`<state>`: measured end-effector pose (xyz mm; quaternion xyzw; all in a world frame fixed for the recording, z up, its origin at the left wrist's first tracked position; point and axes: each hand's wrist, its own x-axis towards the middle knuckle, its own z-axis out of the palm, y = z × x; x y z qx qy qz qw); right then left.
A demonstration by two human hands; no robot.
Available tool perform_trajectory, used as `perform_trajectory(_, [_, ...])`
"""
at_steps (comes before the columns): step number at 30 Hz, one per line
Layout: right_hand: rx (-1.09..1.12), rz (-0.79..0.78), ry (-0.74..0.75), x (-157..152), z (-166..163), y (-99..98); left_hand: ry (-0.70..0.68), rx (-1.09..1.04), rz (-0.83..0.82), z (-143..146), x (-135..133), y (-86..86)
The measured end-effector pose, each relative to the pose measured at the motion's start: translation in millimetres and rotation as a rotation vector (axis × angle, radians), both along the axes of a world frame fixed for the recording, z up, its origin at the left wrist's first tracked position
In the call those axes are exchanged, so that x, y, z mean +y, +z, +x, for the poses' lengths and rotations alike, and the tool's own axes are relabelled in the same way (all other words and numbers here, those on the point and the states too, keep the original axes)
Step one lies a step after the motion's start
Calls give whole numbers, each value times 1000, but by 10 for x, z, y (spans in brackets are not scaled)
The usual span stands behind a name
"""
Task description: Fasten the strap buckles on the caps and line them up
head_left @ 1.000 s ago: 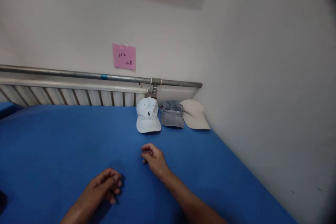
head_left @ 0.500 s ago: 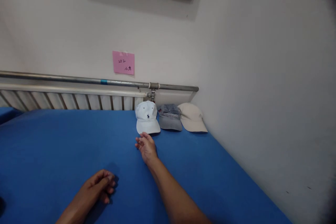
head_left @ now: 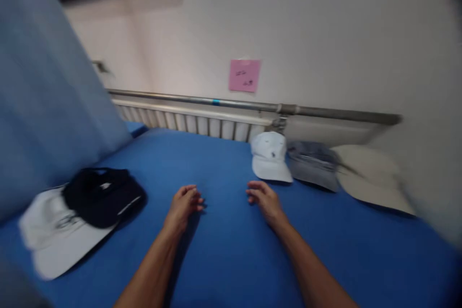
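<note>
Both of my hands are over the blue surface and hold nothing. My left hand (head_left: 184,206) has loosely curled fingers that are apart. My right hand (head_left: 265,201) is half curled, just in front of the brim of a white cap (head_left: 270,154) with a small dark logo. To the right of that cap stand a grey cap (head_left: 313,164) and a beige cap (head_left: 371,173) in a row. At the left lie a dark navy cap (head_left: 103,197) and a white cap with a dark emblem (head_left: 59,236), the navy one overlapping the white one.
A blue curtain (head_left: 54,86) hangs at the left. Behind the blue-covered surface (head_left: 224,260) run a metal pipe (head_left: 249,105) and a white radiator (head_left: 202,123). A pink note (head_left: 244,76) is stuck on the wall.
The view has swung left, bringing the curtain and the navy and white caps into sight. My left hand has moved forward, and my right hand stays near the white cap with the small logo.
</note>
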<state>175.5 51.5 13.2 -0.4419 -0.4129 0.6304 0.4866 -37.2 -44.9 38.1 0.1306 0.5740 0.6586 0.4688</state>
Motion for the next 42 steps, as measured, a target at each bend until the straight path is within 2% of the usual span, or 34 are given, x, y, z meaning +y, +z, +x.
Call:
perform_trajectory(4, [-68,45,69,-2,-24,19,342,-46,67,-403,-116,-25])
perform_trajectory(7, [-182,122,71,-33,-30,20,507,-96,98,-582,-297,-84])
perform_trajectory(13, [-170,114,100,-85,-13,1,733,-122,117,-824,-511,-171])
perform_trajectory(17, [-125,95,102,-181,87,-25,790,-100,168,-963,-560,-171])
perform_trajectory(20, [-87,82,96,-284,184,-49,741,-40,231,-922,-536,-139])
perform_trajectory(22, [-50,65,95,-345,235,-61,616,4,282,-782,-485,-115])
perform_trajectory(27, [96,18,23,-436,357,-60,-2,13,315,-235,-363,-137])
perform_trajectory(29, [137,7,-26,-476,441,-51,-242,66,303,-89,-328,-187])
perform_trajectory(31, [151,-6,-54,-535,533,-40,-414,130,292,-23,-263,-246])
perform_trajectory(33, [144,-25,-55,-604,603,-30,-444,169,277,-7,-145,-295])
perform_trajectory(35, [132,-32,-62,-670,630,-32,-387,193,260,0,16,-326])
perform_trajectory(38, [62,69,-120,-760,613,-66,-266,240,223,39,232,-335])
perform_trajectory(40, [2,132,-154,-818,596,-101,-171,293,174,88,267,-312])
perform_trajectory(42, [-68,174,-163,-866,588,-132,-99,439,176,150,175,-255])
